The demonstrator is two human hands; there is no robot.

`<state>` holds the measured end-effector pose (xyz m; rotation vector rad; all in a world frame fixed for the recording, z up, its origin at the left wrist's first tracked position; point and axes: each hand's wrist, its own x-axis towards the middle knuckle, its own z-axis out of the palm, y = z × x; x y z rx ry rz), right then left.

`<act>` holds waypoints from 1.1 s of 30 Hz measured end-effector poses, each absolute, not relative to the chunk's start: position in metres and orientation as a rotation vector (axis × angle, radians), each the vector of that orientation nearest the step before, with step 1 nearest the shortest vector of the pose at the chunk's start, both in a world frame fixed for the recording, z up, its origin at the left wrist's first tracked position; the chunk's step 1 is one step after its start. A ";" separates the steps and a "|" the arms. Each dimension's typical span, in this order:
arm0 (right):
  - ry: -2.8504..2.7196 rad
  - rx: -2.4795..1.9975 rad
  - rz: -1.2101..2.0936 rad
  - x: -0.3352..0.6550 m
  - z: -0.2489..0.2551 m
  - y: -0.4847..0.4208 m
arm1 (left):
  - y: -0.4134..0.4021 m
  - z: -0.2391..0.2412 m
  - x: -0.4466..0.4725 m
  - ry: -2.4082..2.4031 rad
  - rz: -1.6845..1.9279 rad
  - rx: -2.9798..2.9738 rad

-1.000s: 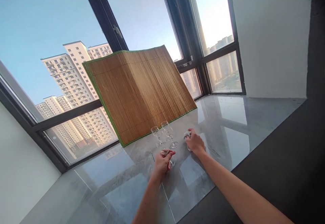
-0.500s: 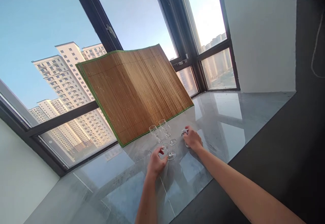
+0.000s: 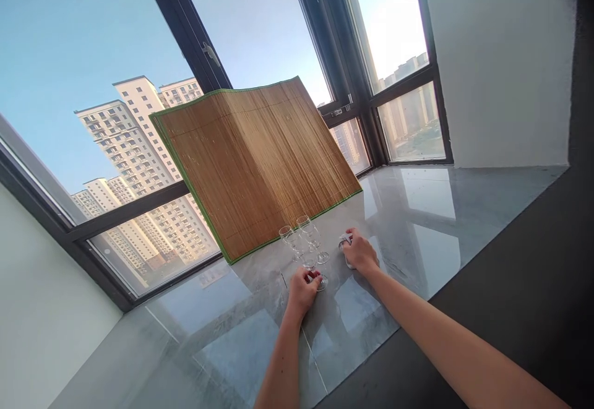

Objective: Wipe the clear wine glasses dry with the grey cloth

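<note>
Three small clear stemmed glasses stand close together on a glossy grey marble sill (image 3: 417,223). My left hand (image 3: 302,290) has its fingers closed round the nearest glass (image 3: 317,276), at its bowl and stem. Behind it stand the other two glasses, one on the left (image 3: 292,242) and one on the right (image 3: 314,236). My right hand (image 3: 359,253) lies on the sill just right of the glasses, its fingers curled over a small pale cloth (image 3: 344,242) that is mostly hidden.
A bamboo mat with green edging (image 3: 255,161) leans against the dark-framed window (image 3: 185,31) right behind the glasses. A white wall (image 3: 501,68) closes the sill on the right. The sill's dark front edge (image 3: 464,310) runs under my right forearm.
My left hand let go of the nearest glass for a moment, then closed on it again where it stands. My right hand stayed on the cloth.
</note>
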<state>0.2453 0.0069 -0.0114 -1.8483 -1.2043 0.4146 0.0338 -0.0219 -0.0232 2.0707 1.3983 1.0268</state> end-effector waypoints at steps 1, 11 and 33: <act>-1.204 -1.850 0.417 0.246 -0.012 0.007 | -0.021 -0.023 0.033 1.391 1.023 2.055; -1.185 -1.845 0.451 0.245 -0.014 0.008 | -0.002 0.008 -0.088 1.881 1.153 1.862; -1.230 -1.867 0.464 0.243 -0.004 0.000 | -0.006 0.006 -0.149 2.479 0.823 1.791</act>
